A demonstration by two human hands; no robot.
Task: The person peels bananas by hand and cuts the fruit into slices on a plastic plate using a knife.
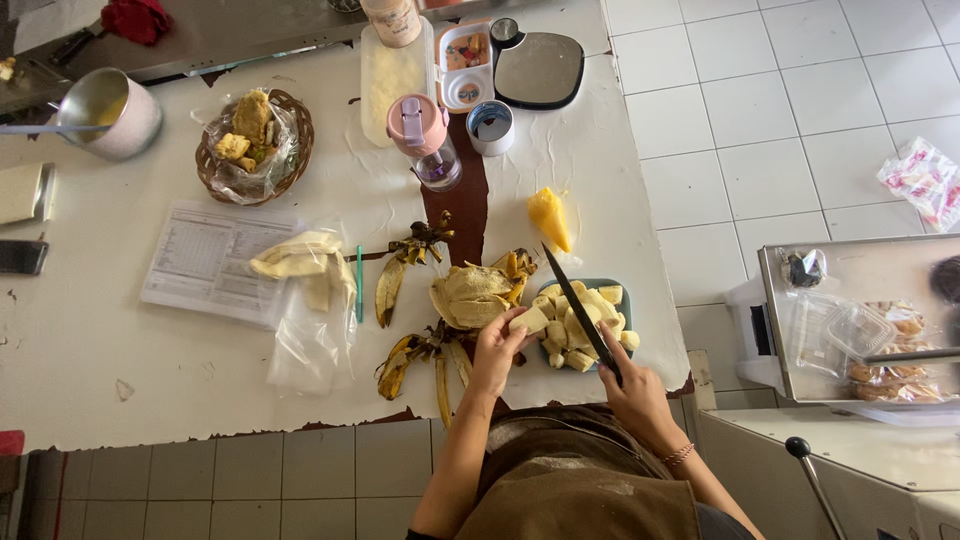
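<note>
Banana pieces (583,330), pale and peeled, heaped on a blue plate (619,290).
Left hand (497,352) pinches one chunk at nine o'clock; right hand (632,385) grips a black knife (578,309).

Banana peels (420,350) crowd the plate's (622,292) left; bare table (150,370) lies beyond.

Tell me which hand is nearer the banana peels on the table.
Left. The left hand sits beside the banana peels; the right hand, gripping the knife, is farther right.
</note>
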